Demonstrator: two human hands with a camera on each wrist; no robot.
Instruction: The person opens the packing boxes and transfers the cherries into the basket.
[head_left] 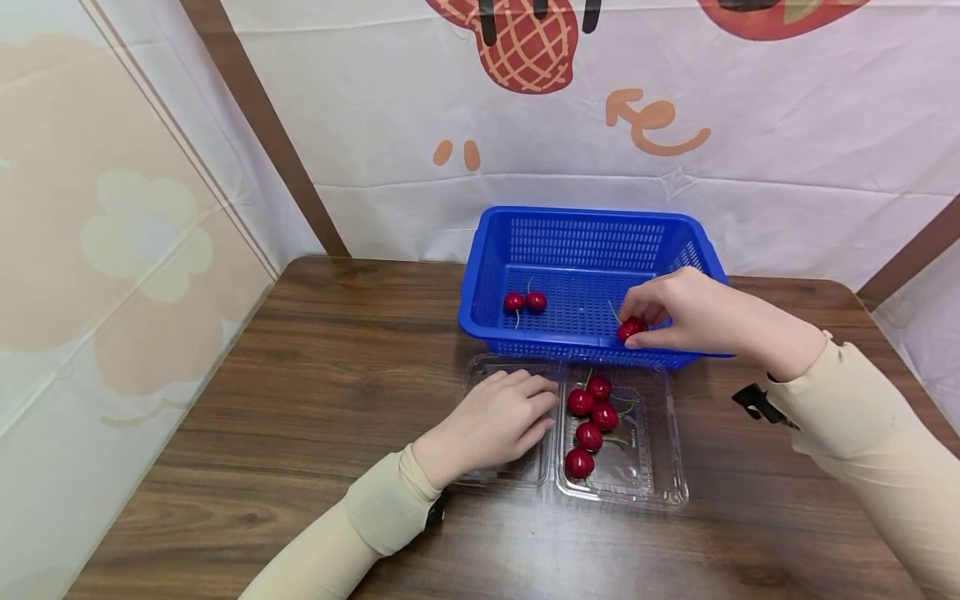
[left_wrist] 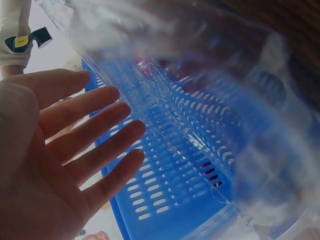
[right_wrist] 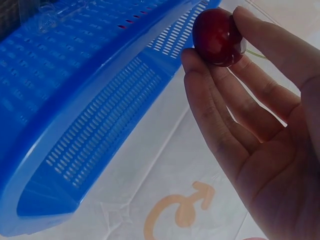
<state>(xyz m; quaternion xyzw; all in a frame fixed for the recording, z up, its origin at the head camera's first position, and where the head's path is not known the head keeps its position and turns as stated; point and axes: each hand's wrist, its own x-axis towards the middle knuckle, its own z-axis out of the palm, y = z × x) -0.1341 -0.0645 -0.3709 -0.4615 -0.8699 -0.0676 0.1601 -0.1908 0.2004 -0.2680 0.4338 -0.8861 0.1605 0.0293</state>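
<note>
Between thumb and fingertips my right hand (head_left: pixel 686 312) pinches a dark red cherry (head_left: pixel 631 330) over the near right side of the blue basket (head_left: pixel 581 339). The same cherry (right_wrist: pixel 218 37) shows in the right wrist view, its green stem partly behind the fingers. My left hand (head_left: pixel 498 417) rests over the left half of a clear plastic clamshell box (head_left: pixel 678 467), fingers relaxed and holding nothing. In the left wrist view the left hand's fingers (left_wrist: pixel 107 145) spread beside the clear plastic. Several cherries (head_left: pixel 589 436) lie in the box's right half, some with stems showing.
Two cherries (head_left: pixel 525 302) sit together at the left inside the basket. The basket stands just behind the clamshell box on a brown wooden table (head_left: pixel 337 350). A printed white cloth (head_left: pixel 375 125) hangs behind the table.
</note>
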